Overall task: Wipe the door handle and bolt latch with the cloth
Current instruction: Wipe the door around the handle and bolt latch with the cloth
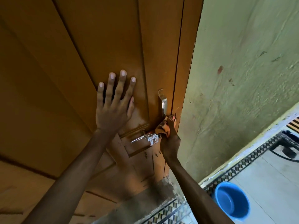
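A brown wooden door [72, 54] fills the left of the view. A silver door handle [163, 101] is fixed upright near the door's right edge. Below it a metal bolt latch [145, 138] runs across the door. My right hand [170, 139] grips a bunched orange cloth [162, 129] and presses it against the handle's lower end and the latch's right end. My left hand [115, 102] lies flat on the door panel, fingers spread, left of the handle.
A rough pale green wall [242, 78] stands right of the door. A blue plastic basin [231, 201] sits on the tiled floor at lower right. A patterned tile border [239, 165] runs along the wall's foot. Dark objects lie at the far right.
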{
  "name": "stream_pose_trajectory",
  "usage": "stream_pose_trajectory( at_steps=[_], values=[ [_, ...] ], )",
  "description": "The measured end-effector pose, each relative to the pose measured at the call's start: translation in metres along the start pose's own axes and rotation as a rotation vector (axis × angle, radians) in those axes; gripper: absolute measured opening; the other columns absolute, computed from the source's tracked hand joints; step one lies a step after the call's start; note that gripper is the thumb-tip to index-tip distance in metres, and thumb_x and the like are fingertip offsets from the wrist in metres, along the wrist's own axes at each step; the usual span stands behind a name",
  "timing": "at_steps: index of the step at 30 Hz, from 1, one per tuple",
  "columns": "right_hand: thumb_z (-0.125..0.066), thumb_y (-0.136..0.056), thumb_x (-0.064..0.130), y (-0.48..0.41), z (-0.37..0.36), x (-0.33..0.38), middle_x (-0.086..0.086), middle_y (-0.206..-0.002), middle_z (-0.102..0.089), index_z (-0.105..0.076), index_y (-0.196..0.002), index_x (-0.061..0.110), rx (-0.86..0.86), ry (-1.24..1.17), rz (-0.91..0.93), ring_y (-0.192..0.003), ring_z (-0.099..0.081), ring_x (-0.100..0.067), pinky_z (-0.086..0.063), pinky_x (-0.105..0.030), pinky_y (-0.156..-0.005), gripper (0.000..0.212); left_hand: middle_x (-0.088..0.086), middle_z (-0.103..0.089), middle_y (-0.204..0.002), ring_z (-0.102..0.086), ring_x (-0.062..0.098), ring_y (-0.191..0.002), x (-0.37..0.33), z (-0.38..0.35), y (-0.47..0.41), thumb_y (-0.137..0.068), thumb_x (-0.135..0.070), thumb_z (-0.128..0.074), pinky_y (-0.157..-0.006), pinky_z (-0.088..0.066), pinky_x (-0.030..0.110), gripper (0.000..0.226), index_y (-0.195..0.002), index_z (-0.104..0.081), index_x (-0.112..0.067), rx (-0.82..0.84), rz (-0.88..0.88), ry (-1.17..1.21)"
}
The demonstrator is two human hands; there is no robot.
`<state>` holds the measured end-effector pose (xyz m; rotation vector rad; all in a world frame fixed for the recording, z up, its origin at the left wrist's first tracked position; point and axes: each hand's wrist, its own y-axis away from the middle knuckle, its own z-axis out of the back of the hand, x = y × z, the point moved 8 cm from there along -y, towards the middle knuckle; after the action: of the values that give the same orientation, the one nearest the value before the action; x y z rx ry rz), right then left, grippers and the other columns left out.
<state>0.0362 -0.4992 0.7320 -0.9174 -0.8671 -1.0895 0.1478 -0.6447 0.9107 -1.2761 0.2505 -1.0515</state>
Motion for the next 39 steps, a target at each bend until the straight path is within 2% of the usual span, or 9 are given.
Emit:
stream_pose_trajectory(
  at_steps=[5, 10, 15, 19, 22, 25, 32, 37, 39],
  values=[
    [-0.064, -0.087, 0.003, 0.013, -0.029, -0.006, -0.006, -0.153, -0.039, -0.03, -0.149, 0.02, 0.027, 0.146, 0.107, -0.135, -0.042, -0.041, -0.043, -0.06, -0.1, 0.073, 0.009, -0.036, -0.158, -0.03, 0.03, -0.145, 0.0, 0.0, -0.002, -0.103, -0.039, -0.044, -0.118, -0.024, 0.05, 0.056, -0.156, -0.035, -0.024, 0.006, -0.014, 0.009],
    [-0.061, -0.087, -0.004, 0.024, -0.044, -0.013, 0.0, -0.159, -0.023, -0.029, -0.151, 0.021, 0.074, 0.293, 0.167, -0.145, -0.019, -0.041, -0.032, -0.065, -0.105, 0.076, 0.009, -0.041, -0.156, -0.03, 0.03, -0.144, 0.0, 0.003, -0.003, -0.104, -0.04, -0.044, -0.117, -0.023, 0.049, 0.055, -0.155, -0.035, -0.025, 0.0, -0.023, 0.01],
    [-0.057, -0.085, -0.012, 0.037, -0.049, -0.002, 0.001, -0.155, -0.034, -0.034, -0.147, 0.024, 0.034, 0.087, 0.154, -0.136, -0.043, -0.036, -0.041, -0.039, -0.102, 0.075, 0.009, -0.034, -0.158, -0.027, 0.03, -0.144, 0.001, 0.004, -0.004, -0.105, -0.041, -0.042, -0.12, -0.014, 0.047, 0.053, -0.155, -0.036, -0.025, 0.002, -0.021, 0.022],
    [-0.059, -0.086, -0.008, 0.04, -0.042, -0.001, -0.003, -0.137, -0.058, -0.045, -0.143, 0.024, 0.057, -0.026, 0.194, -0.115, -0.062, -0.024, -0.056, -0.044, -0.091, 0.066, 0.008, -0.025, -0.159, -0.025, 0.03, -0.146, 0.001, 0.005, -0.004, -0.105, -0.04, -0.042, -0.121, -0.01, 0.047, 0.054, -0.156, -0.035, -0.024, 0.014, -0.015, 0.051],
    [-0.061, -0.087, -0.003, 0.024, -0.017, -0.007, -0.005, -0.12, -0.069, -0.054, -0.134, 0.022, -0.078, -0.038, 0.107, -0.106, -0.067, -0.026, -0.057, -0.048, -0.084, 0.054, 0.008, -0.025, -0.159, -0.024, 0.029, -0.146, 0.001, 0.004, -0.003, -0.105, -0.04, -0.041, -0.121, -0.01, 0.047, 0.054, -0.156, -0.034, -0.024, 0.018, -0.023, 0.052],
    [-0.064, -0.085, -0.005, 0.022, -0.007, 0.001, -0.004, -0.123, -0.068, -0.058, -0.131, 0.016, -0.241, -0.022, 0.011, -0.116, -0.063, -0.024, -0.052, -0.042, -0.097, 0.051, 0.007, -0.03, -0.16, -0.025, 0.028, -0.146, 0.002, 0.003, -0.001, -0.105, -0.039, -0.041, -0.121, -0.012, 0.047, 0.054, -0.156, -0.034, -0.024, 0.013, -0.015, 0.052],
    [-0.065, -0.083, -0.006, 0.051, -0.047, 0.003, 0.002, -0.141, -0.053, -0.049, -0.14, 0.02, -0.032, -0.048, 0.142, -0.129, -0.052, -0.02, -0.046, -0.038, -0.103, 0.065, 0.008, -0.03, -0.161, -0.026, 0.028, -0.146, 0.001, 0.004, -0.003, -0.104, -0.037, -0.043, -0.12, -0.015, 0.048, 0.055, -0.156, -0.034, -0.024, 0.009, -0.026, 0.047],
    [-0.07, -0.08, 0.002, 0.055, -0.024, -0.001, -0.001, -0.13, -0.063, -0.06, -0.129, 0.019, 0.18, 0.057, 0.322, -0.114, -0.063, -0.021, -0.057, -0.037, -0.091, 0.053, 0.007, -0.027, -0.161, -0.024, 0.028, -0.146, 0.001, 0.006, -0.004, -0.105, -0.039, -0.043, -0.119, -0.018, 0.048, 0.055, -0.157, -0.033, -0.024, 0.02, -0.024, 0.081],
    [-0.062, -0.083, 0.013, 0.044, 0.001, -0.009, -0.006, -0.114, -0.072, -0.067, -0.119, 0.013, 0.064, 0.025, 0.207, -0.101, -0.068, -0.022, -0.059, -0.035, -0.084, 0.036, 0.007, -0.022, -0.161, -0.022, 0.028, -0.146, 0.001, 0.005, -0.003, -0.105, -0.04, -0.041, -0.119, -0.016, 0.048, 0.055, -0.158, -0.031, -0.024, 0.033, -0.024, 0.087]
  ],
)
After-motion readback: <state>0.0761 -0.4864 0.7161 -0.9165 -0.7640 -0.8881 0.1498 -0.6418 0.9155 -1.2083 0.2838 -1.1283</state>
